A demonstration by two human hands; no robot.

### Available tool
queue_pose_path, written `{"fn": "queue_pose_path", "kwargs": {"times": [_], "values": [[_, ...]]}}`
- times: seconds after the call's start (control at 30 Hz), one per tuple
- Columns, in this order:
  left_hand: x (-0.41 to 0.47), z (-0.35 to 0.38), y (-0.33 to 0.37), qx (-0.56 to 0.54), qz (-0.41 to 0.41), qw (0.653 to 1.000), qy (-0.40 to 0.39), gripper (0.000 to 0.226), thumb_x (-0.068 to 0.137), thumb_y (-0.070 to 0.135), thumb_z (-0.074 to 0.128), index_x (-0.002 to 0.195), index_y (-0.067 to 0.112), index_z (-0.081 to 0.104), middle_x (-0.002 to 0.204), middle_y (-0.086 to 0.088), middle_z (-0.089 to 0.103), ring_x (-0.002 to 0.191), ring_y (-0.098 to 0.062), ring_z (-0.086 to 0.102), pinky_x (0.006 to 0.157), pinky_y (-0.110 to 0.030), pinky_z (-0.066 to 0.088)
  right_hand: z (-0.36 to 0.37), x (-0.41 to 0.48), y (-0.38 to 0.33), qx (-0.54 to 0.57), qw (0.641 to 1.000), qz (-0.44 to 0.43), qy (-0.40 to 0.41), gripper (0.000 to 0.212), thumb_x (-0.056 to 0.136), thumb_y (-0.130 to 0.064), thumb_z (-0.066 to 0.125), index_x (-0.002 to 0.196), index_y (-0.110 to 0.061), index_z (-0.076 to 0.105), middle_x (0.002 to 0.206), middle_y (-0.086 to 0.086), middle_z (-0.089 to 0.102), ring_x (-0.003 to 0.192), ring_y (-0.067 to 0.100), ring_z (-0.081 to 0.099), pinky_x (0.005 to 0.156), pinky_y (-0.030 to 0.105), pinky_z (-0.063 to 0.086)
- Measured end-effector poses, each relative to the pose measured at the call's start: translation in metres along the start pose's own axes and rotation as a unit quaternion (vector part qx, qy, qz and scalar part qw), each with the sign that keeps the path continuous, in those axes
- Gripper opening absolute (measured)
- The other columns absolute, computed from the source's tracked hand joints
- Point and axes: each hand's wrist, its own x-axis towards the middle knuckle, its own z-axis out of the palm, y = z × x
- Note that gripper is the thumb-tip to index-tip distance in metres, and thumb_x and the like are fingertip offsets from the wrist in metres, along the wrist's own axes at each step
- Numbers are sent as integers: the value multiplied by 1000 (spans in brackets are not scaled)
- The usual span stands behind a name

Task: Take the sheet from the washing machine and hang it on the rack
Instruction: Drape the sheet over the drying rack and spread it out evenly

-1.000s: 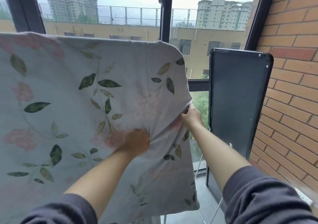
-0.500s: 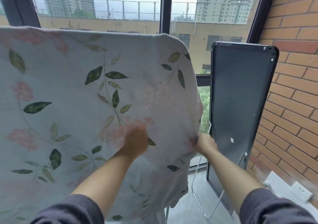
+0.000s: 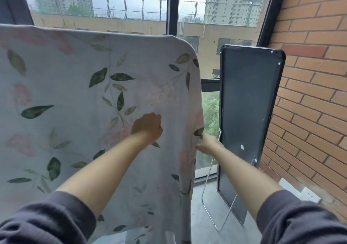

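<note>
A pale sheet printed with green leaves and pink flowers hangs draped over the rack, which it hides completely. It fills the left half of the view and falls past the bottom edge. My left hand lies against the sheet's face with its fingers curled, near the right side. My right hand pinches the sheet's right edge at about mid height. Both forearms reach out from dark sleeves.
A dark folded board on a thin metal frame stands right of the sheet, leaning near the brick wall. Black window frames stand behind the sheet. A white socket strip sits low on the wall.
My right hand has slid down the sheet's right edge, and the bunched fold there has flattened. My left hand has stayed on the sheet's face.
</note>
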Motion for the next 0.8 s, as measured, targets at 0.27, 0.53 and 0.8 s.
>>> {"fn": "queue_pose_path", "kwargs": {"times": [0.27, 0.53, 0.8], "values": [[64, -121, -23, 43, 18, 960, 276, 58, 86, 15, 50, 141, 16, 33, 153, -10, 20, 144, -29, 14, 112, -54, 15, -90, 21, -49, 266, 953, -59, 131, 85, 87, -26, 66, 151, -24, 10, 133, 14, 52, 110, 32, 58, 91, 40, 49], [92, -156, -23, 132, -3, 943, 307, 40, 92, 16, 52, 130, 8, 45, 132, -19, 42, 126, -37, 36, 107, -56, 24, -109, 31, -88, 198, 948, -69, 241, 56, 86, -46, 58, 132, -18, 40, 121, 6, 60, 108, 28, 59, 86, 43, 50], [116, -169, -37, 161, 59, 905, 389, 12, 85, -4, 56, 93, 0, 63, 97, -16, 62, 98, -36, 56, 84, -48, 43, -134, 41, -107, 24, 952, -34, 304, 23, 94, -19, 43, 109, -16, 60, 112, 12, 64, 100, 32, 61, 70, 32, 40]]}}
